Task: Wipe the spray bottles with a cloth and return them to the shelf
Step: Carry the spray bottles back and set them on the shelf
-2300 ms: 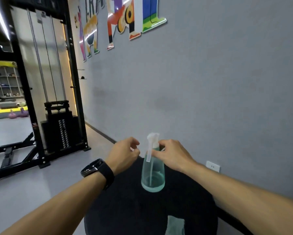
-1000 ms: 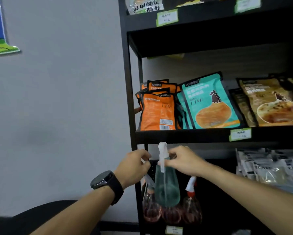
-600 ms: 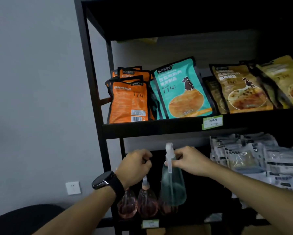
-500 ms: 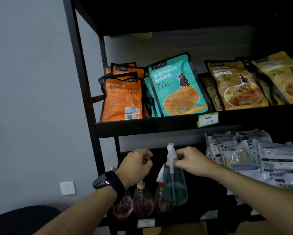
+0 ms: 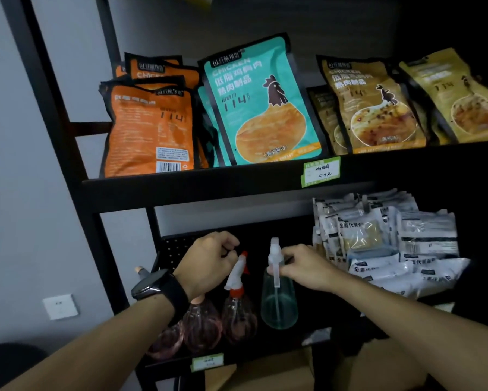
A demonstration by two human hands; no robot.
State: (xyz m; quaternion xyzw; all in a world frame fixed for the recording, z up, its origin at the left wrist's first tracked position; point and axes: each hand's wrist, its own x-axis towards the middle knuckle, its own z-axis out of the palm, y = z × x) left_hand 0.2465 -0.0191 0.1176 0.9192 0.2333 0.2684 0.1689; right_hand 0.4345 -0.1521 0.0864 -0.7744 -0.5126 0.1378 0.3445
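Observation:
My right hand [image 5: 304, 268] grips the neck of a clear green spray bottle [image 5: 278, 303] just below its white sprayer head, holding it upright inside the lower shelf [image 5: 254, 355]. To its left stand pink spray bottles: one with a red and white sprayer [image 5: 238, 314], one partly behind my wrist [image 5: 201, 325] and one lower left [image 5: 166, 341]. My left hand [image 5: 209, 261] hovers above them with curled fingers and holds nothing. No cloth is in view.
The black shelf unit's upper level [image 5: 197, 184] carries orange, teal and brown food pouches. White packets [image 5: 389, 244] are piled to the right of the bottles. A grey wall with a socket [image 5: 60, 306] lies left; a black chair edge [image 5: 8, 362] shows bottom left.
I turned from the black round table to the shelf unit, carrying the green bottle in my right hand. It has moved down into the lower shelf, to the right of the pink bottles.

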